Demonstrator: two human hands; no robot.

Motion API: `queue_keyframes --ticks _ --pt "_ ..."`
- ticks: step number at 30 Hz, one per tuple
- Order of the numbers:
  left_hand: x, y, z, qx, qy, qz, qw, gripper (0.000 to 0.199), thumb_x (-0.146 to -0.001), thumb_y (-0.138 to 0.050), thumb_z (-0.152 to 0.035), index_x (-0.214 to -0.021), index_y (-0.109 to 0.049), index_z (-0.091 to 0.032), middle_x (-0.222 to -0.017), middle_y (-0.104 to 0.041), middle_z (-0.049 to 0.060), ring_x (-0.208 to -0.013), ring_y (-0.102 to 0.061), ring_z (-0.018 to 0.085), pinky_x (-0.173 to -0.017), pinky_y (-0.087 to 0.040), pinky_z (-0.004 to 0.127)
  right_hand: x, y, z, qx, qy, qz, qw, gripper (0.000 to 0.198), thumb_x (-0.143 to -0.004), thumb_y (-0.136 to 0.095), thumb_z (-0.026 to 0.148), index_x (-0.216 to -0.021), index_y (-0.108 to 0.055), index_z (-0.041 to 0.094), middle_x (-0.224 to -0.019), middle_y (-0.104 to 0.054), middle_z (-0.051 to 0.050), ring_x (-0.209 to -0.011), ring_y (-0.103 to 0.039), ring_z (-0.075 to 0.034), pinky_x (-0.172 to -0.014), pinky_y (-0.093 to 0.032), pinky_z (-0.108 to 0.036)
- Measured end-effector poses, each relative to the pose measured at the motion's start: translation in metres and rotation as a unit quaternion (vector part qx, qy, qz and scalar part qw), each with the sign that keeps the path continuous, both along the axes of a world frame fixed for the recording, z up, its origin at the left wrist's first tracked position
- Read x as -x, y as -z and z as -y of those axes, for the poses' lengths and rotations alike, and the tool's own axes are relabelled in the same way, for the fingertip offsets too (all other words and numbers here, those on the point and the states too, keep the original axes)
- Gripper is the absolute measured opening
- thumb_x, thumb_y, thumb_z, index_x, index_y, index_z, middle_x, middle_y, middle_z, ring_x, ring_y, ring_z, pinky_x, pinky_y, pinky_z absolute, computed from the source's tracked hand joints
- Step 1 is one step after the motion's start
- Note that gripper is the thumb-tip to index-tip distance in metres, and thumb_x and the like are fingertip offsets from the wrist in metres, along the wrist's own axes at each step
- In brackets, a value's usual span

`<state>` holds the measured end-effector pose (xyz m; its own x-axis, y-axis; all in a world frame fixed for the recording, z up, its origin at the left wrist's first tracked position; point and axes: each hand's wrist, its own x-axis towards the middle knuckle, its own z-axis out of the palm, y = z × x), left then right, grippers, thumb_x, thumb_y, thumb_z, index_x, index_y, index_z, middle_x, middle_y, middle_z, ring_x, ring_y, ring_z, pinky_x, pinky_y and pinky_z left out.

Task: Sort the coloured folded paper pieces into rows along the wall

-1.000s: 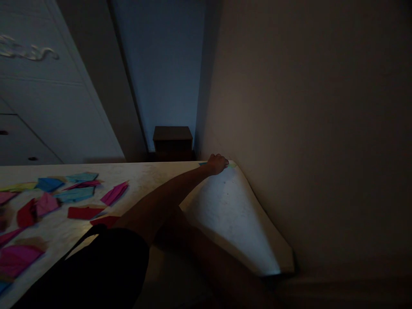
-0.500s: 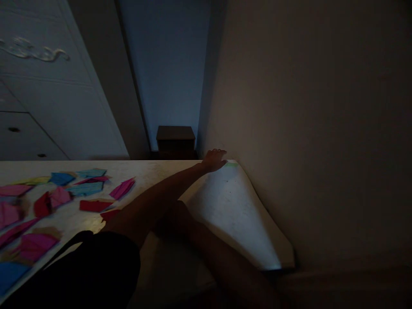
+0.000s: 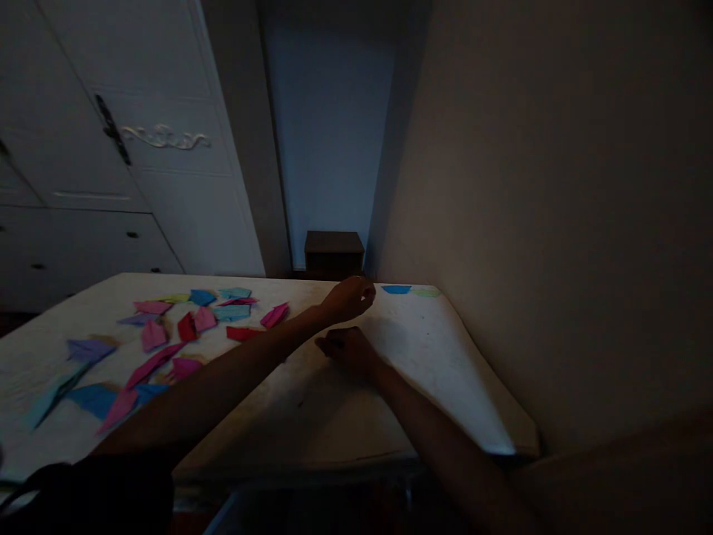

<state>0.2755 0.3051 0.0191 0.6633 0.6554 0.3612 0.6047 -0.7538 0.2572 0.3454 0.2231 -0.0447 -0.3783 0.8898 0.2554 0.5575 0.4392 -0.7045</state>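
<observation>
My left hand point(image 3: 350, 297) reaches over the far side of the white tabletop point(image 3: 423, 364), its fingers curled loosely and nothing visible in them. Just right of it, a blue folded paper piece point(image 3: 396, 289) lies at the far edge, beside a pale green folded paper piece point(image 3: 426, 293). Nearer to me, my right hand point(image 3: 350, 348) is low over the table with bent, closed fingers; shadow hides whether they hold anything. To the left, several folded papers in pink, red, blue and purple are scattered, among them a magenta folded piece point(image 3: 275, 316) and a red folded piece point(image 3: 243, 334).
A wall point(image 3: 529, 223) runs along the table's right side. White cabinets point(image 3: 167, 193) with dark handles stand beyond the table at the left. A small brown box-like stand point(image 3: 334, 244) is in the recess behind. The room is dim.
My left hand has drawn back from the far edge and curled its fingers, and the blue piece beside the green one now shows. My right hand appears farther right. The view has shifted left.
</observation>
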Motion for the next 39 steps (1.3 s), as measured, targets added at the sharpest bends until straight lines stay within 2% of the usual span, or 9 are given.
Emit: queue_keyframes --ticks 5,10,14,20,26,29,33,36,39 --pt "0.058 -0.005 0.059 0.017 -0.054 -0.036 0.998 0.019 -0.081 -0.056 -0.023 -0.064 -0.060 -0.017 -0.065 -0.061 0.003 -0.061 -0.052 0.016 -0.057 -0.034 0.027 0.000 0.002 -0.002 -0.010 0.049 0.041 0.998 0.025 -0.081 -0.058 0.029 -0.059 -0.058 0.016 -0.057 -0.058 0.001 -0.058 -0.053 -0.013 -0.054 -0.031 -0.023" --pt "0.124 0.004 0.122 0.065 -0.080 -0.028 0.994 0.032 -0.081 -0.052 -0.024 -0.050 -0.048 -0.018 -0.049 -0.045 -0.002 -0.049 -0.039 0.011 -0.053 -0.023 0.028 0.001 0.000 0.006 -0.062 0.056 0.034 0.996 0.043 -0.086 -0.046 0.044 -0.051 -0.043 0.018 -0.050 -0.043 0.004 -0.053 -0.041 -0.010 -0.053 -0.026 -0.023" --pt "0.171 0.024 0.154 0.105 -0.061 -0.004 0.993 0.040 -0.085 -0.049 -0.028 -0.048 -0.038 -0.019 -0.046 -0.034 -0.005 -0.046 -0.033 0.010 -0.052 -0.021 0.028 0.006 -0.001 0.013 -0.078 0.069 0.074 0.992 0.045 -0.087 -0.042 0.048 -0.052 -0.037 0.020 -0.050 -0.038 0.004 -0.050 -0.037 -0.010 -0.051 -0.025 -0.025" --pt "0.215 0.047 0.169 0.127 -0.032 0.054 0.990 0.046 -0.090 -0.044 -0.035 -0.048 -0.030 -0.018 -0.047 -0.027 -0.006 -0.045 -0.029 0.009 -0.053 -0.020 0.028 0.010 -0.006 0.020 -0.088 0.072 0.132 0.985 0.045 -0.089 -0.039 0.051 -0.055 -0.043 0.021 -0.054 -0.047 0.001 -0.052 -0.044 -0.013 -0.053 -0.029 -0.027" --pt "0.234 0.052 0.176 0.132 -0.064 0.096 0.984 0.046 -0.088 -0.044 -0.035 -0.048 -0.027 -0.019 -0.047 -0.023 -0.006 -0.046 -0.026 0.009 -0.052 -0.019 0.029 0.029 -0.012 0.018 -0.107 0.126 0.052 0.985 0.050 -0.088 -0.040 0.057 -0.053 -0.044 0.021 -0.051 -0.044 0.001 -0.050 -0.043 -0.014 -0.051 -0.031 -0.027" --pt "0.235 0.053 0.178 0.133 -0.080 0.112 0.982 0.045 -0.088 -0.045 -0.034 -0.049 -0.028 -0.019 -0.047 -0.025 -0.005 -0.046 -0.028 0.009 -0.053 -0.019 0.029 0.059 -0.022 0.008 -0.129 0.102 0.053 0.985 0.052 -0.089 -0.041 0.058 -0.053 -0.044 0.021 -0.051 -0.044 0.002 -0.050 -0.042 -0.013 -0.052 -0.030 -0.026" --pt "0.235 0.055 0.178 0.139 -0.090 0.153 0.974 0.040 -0.086 -0.047 -0.032 -0.052 -0.031 -0.019 -0.049 -0.031 -0.005 -0.048 -0.033 0.010 -0.054 -0.021 0.028 0.114 -0.037 -0.015 -0.157 0.019 0.116 0.981 0.049 -0.091 -0.039 0.051 -0.057 -0.050 0.019 -0.053 -0.048 0.001 -0.050 -0.043 -0.011 -0.053 -0.028 -0.025" --pt "0.235 0.056 0.178 0.160 -0.092 0.188 0.965 0.041 -0.087 -0.046 -0.031 -0.051 -0.030 -0.019 -0.049 -0.031 -0.005 -0.047 -0.032 0.009 -0.054 -0.021 0.029 0.159 -0.047 -0.029 -0.174 -0.030 0.210 0.962 0.044 -0.093 -0.040 0.045 -0.063 -0.059 0.018 -0.055 -0.055 0.000 -0.052 -0.046 -0.011 -0.055 -0.028 -0.025" --pt "0.238 0.055 0.177 0.201 -0.100 0.231 0.947 0.045 -0.089 -0.044 -0.036 -0.051 -0.028 -0.019 -0.048 -0.027 -0.005 -0.047 -0.029 0.009 -0.053 -0.019 0.029 0.200 -0.055 -0.039 -0.202 -0.042 0.300 0.931 0.039 -0.094 -0.042 0.040 -0.072 -0.066 0.019 -0.064 -0.064 -0.003 -0.059 -0.054 -0.014 -0.058 -0.028 -0.025"
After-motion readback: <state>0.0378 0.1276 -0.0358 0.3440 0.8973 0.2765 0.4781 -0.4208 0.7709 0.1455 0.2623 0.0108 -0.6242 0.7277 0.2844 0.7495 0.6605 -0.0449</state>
